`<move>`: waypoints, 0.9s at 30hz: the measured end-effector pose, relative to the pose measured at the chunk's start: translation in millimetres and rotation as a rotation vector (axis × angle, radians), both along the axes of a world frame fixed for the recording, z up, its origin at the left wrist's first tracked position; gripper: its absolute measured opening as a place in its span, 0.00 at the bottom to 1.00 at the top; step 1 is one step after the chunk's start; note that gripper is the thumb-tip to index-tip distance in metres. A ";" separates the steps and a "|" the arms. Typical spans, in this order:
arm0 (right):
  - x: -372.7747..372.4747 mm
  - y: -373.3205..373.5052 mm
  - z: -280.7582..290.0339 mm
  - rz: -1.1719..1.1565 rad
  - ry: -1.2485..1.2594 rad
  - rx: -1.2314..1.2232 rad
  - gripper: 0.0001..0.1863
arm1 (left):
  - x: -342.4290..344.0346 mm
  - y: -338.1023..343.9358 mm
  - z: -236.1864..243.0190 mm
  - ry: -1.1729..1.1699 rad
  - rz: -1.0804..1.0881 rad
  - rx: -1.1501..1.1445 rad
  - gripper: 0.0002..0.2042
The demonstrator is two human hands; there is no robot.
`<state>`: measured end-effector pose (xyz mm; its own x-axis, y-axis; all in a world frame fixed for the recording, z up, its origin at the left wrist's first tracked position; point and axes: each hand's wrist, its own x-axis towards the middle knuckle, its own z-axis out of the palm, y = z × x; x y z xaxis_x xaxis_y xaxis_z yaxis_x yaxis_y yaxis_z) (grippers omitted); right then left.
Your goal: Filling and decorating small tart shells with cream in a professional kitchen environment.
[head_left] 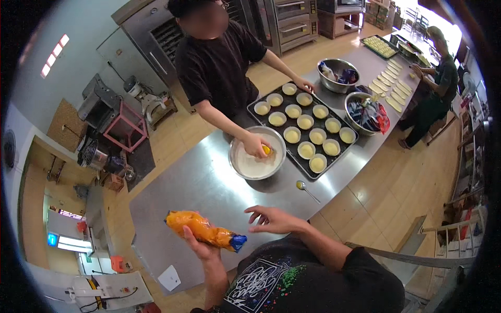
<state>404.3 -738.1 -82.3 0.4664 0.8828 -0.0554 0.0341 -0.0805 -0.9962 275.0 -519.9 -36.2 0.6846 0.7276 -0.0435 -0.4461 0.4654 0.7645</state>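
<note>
My left hand (206, 251) holds up a soft clear bag of orange filling (201, 228) with dark blue ends, above the near part of the steel table. My right hand (276, 220) is raised just right of the bag, fingers apart, touching nothing. Across the table, another person's hand (254, 146) grips a small yellow piece over a metal bowl (283, 152) of white powder. Their other hand (303, 84) rests at the far edge of a black baking tray (306, 137) with several paper cups of pale yellow batter (305, 121).
A spoon (309, 192) with yellow residue lies near the tray. Two metal bowls (338, 86) of packages stand beyond it. Strips of dough (390, 83) line the far table (172, 195), beside a second person (438, 78). A white card (169, 278) lies at the near left corner.
</note>
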 end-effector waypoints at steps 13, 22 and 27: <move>38.7 -78.6 -37.8 -0.309 0.104 -0.061 0.17 | 29.9 -50.9 -3.1 0.145 0.003 -0.043 0.27; 80.9 -153.7 -125.4 -0.615 -0.052 -0.353 0.10 | 62.0 -66.0 -27.3 -0.016 -0.297 -0.084 0.37; 99.7 -164.7 -145.0 -0.729 -0.338 -0.714 0.10 | 92.2 -80.0 -51.3 -0.157 -0.531 -0.371 0.39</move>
<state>504.1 -902.7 -227.3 0.9553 0.1999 -0.2177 0.0072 -0.7523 -0.6587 367.3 -599.9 -87.5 0.9644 0.2463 -0.0963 -0.1772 0.8723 0.4556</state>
